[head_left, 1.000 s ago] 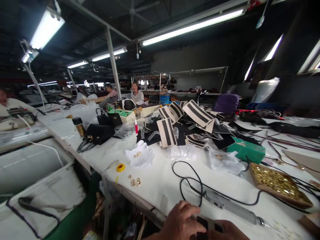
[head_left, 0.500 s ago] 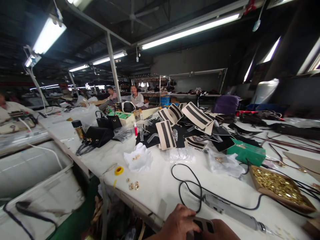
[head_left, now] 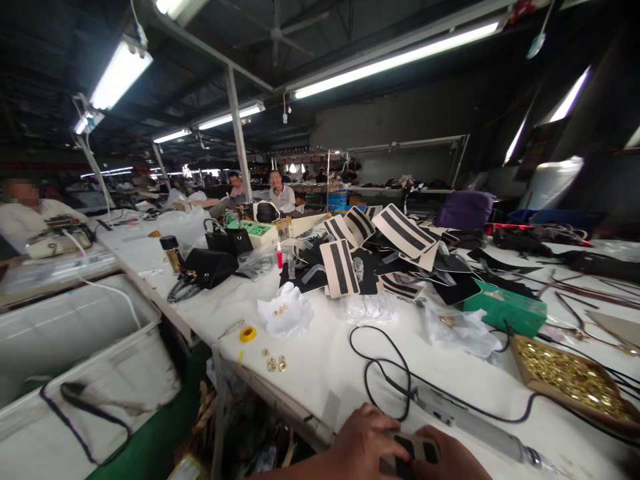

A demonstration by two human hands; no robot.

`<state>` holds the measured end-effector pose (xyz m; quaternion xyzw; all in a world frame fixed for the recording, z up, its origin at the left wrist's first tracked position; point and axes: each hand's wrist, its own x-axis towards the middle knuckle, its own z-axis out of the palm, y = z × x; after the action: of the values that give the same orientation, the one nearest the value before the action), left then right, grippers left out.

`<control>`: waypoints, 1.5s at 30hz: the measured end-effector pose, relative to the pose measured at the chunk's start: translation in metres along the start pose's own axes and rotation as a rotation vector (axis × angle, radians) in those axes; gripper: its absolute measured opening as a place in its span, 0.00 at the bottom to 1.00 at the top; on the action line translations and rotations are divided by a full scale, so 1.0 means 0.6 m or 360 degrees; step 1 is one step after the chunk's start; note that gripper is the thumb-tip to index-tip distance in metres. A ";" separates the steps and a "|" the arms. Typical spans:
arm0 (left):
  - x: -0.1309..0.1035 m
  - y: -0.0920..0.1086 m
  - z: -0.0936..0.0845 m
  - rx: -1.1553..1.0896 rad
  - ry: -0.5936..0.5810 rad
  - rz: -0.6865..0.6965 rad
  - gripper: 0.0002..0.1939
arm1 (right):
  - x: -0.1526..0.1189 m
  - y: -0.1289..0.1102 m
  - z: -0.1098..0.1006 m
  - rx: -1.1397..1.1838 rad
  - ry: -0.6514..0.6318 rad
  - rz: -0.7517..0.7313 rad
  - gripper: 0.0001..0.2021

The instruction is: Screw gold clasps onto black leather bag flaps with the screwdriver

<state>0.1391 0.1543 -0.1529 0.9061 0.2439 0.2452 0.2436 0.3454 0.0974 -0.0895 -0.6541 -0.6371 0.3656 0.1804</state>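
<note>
At the bottom of the view, by the table's near edge, my left hand [head_left: 364, 435] lies with bent fingers over a small beige panel with black strips [head_left: 419, 445]. From the other side my right hand [head_left: 453, 456] grips the same panel. Its lower part is cut off by the frame and covered by my fingers. Just beyond my hands lies a grey electric screwdriver [head_left: 463, 423] with a black cord [head_left: 385, 365]. More striped beige panels [head_left: 340, 268] are piled with black pieces farther back.
A tray of gold fittings [head_left: 517, 363] and a green box [head_left: 505, 307] stand at the right. Left of centre are crumpled white paper [head_left: 295, 327], yellow tape [head_left: 248, 333] and loose gold pieces [head_left: 277, 364]. A white bin [head_left: 150, 360] stands beside the table; co-workers sit farther off.
The whole scene has shifted slightly right as my head turned left. Both hands stay on the panel, with little visible change in grip.
</note>
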 end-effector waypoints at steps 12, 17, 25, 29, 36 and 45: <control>-0.008 0.064 -0.062 -0.0189 0.0003 -0.0163 0.13 | -0.035 -0.051 -0.016 0.0075 0.0130 0.0350 0.12; -0.009 0.069 -0.060 -0.0178 0.0083 -0.0189 0.13 | -0.043 -0.052 -0.015 0.0109 0.0139 0.0326 0.13; -0.005 0.065 -0.054 -0.0205 0.0069 -0.0232 0.14 | -0.039 -0.045 -0.019 0.0206 0.0049 0.0363 0.11; -0.005 0.067 -0.055 -0.0199 0.0077 -0.0241 0.13 | -0.035 -0.045 -0.021 0.0189 0.0034 0.0361 0.09; -0.006 0.066 -0.053 -0.0173 0.0085 -0.0217 0.11 | -0.039 -0.049 -0.018 0.0124 0.0130 0.0384 0.11; -0.013 0.036 -0.036 -0.0067 0.0165 -0.0093 0.09 | -0.079 -0.018 -0.003 0.0317 0.0568 0.0292 0.21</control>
<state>0.1282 0.1405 -0.1271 0.8794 0.2774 0.2896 0.2567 0.3428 0.0535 -0.0692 -0.7425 -0.4937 0.3202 0.3199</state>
